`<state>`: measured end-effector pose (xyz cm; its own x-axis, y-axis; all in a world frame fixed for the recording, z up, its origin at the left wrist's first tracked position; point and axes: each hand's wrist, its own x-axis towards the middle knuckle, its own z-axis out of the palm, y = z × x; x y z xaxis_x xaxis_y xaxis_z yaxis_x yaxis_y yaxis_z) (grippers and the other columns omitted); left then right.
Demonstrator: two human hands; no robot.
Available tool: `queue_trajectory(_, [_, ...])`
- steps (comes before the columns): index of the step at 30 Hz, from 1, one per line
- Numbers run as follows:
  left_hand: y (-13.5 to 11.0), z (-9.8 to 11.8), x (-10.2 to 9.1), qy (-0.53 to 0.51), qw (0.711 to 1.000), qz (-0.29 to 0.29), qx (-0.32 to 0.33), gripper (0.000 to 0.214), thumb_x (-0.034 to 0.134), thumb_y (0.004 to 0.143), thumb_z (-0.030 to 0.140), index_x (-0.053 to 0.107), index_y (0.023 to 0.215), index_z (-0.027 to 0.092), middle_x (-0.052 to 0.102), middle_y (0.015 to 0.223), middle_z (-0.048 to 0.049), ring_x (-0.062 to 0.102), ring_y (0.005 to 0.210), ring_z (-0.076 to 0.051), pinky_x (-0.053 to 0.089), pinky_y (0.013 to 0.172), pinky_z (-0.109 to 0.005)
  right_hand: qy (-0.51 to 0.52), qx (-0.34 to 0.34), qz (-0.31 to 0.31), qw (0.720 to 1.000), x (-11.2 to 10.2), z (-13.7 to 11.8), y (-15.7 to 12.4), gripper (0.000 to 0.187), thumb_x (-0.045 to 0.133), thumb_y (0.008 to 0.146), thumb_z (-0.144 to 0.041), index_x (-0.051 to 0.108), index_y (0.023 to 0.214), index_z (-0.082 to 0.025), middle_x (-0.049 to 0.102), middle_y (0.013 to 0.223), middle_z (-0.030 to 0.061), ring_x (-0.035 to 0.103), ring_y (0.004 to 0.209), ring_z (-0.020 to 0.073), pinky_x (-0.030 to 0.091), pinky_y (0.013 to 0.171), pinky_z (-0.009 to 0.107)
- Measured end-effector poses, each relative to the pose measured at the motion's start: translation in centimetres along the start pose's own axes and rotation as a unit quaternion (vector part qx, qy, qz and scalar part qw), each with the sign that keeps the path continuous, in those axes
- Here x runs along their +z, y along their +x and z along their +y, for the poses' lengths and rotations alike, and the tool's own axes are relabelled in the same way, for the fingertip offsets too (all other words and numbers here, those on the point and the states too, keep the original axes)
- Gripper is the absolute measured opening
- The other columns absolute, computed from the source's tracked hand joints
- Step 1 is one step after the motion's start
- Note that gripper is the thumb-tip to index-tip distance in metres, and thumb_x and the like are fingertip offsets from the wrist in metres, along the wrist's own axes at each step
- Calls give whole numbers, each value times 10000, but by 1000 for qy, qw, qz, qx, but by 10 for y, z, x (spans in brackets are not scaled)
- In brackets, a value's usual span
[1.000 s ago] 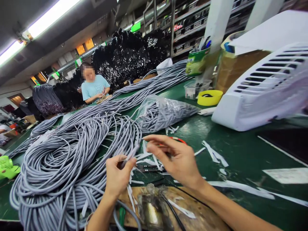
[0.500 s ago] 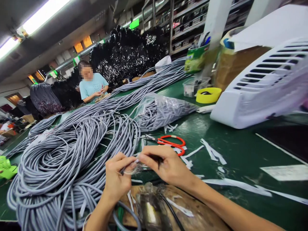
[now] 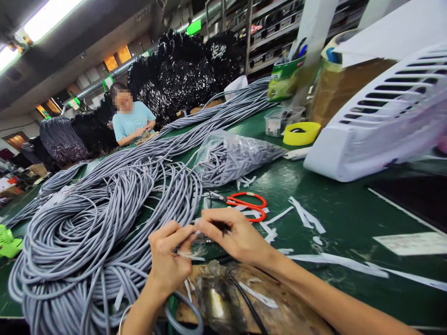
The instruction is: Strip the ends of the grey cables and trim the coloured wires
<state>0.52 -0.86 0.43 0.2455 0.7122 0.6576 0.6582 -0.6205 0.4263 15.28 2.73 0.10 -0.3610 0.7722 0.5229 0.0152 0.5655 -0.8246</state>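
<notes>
Our left hand [image 3: 167, 258] and right hand [image 3: 237, 237] both pinch what seems a grey cable end [image 3: 194, 230] above the green bench [image 3: 349, 218]. If our grip loosens, it could slip into the cable coil [image 3: 104, 223] beside it.

My one view rides on the head, close above the near edge of the green table [image 3: 349, 204], pitched forward and down. The left hand [image 3: 167, 260] and right hand [image 3: 237, 237] sit low at centre, nearest the lens. Beyond them I see along the table to a co-worker [image 3: 134, 123] at its far end.
</notes>
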Motion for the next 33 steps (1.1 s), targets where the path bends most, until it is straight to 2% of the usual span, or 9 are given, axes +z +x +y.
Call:
queue_trajectory(5, [-4,-1,2,-10,998,45,41,187,545,775,87,695,844,176,620,630,-30,530,532,-112,425,521,-214,37,54,8,998,4,6,3,432,412,822,-450,285,493,-200,235,488,-65,232,454,71,226,418,218])
queue_trajectory(8, [-1,1,1,-3,998,66,-8,168,550,775,99,694,822,174,595,629,-21,521,551,-111,419,535,-212,55,68,53,995,5,8,3,395,427,818,-428,360,509,-191,300,493,-59,273,449,70,255,414,208])
queue_trajectory(10, [1,2,-1,-10,996,65,-54,151,552,783,135,698,799,173,569,612,-14,502,536,-107,401,509,-206,67,71,89,991,4,9,2,303,463,796,-427,504,650,-165,415,575,-40,299,439,61,265,393,199])
queue_trajectory(13, [4,3,-1,-31,991,70,-106,134,569,780,191,701,760,178,556,642,-20,514,568,-115,394,506,-203,78,66,58,993,3,8,1,314,562,729,-411,572,900,-148,537,738,-1,284,394,34,248,348,191])
queue_trajectory(18, [4,-2,-1,-128,974,98,-157,159,609,746,295,680,708,158,577,768,-51,565,667,-143,437,571,-219,8,71,19,997,11,9,0,157,537,753,-275,602,687,-148,591,610,1,413,437,67,327,400,184])
queue_trajectory(21, [4,-3,-2,-209,955,62,-201,230,592,756,341,678,719,131,618,649,-43,567,582,-136,449,559,-224,-59,52,24,997,13,11,0,147,533,744,-220,601,629,-158,591,551,-9,444,457,82,342,419,188])
queue_trajectory(25, [4,-2,-3,-189,946,72,-252,236,598,750,320,702,709,113,620,545,-22,539,511,-126,418,501,-208,-129,17,154,980,6,11,-1,168,530,774,-297,613,727,-159,564,571,-11,420,428,82,334,396,199])
queue_trajectory(29, [4,-3,-3,-161,953,87,-240,185,597,747,267,708,714,124,685,659,-47,596,601,-156,452,569,-223,-229,-49,171,957,1,8,-4,286,570,767,-418,610,892,-163,565,598,-16,505,480,109,387,448,216])
queue_trajectory(33, [3,-2,-3,-119,965,89,-216,177,584,758,251,716,733,136,675,634,-38,583,562,-143,445,538,-216,-309,-140,195,920,6,9,-6,236,434,886,-285,607,795,-153,631,658,33,587,585,139,420,556,240])
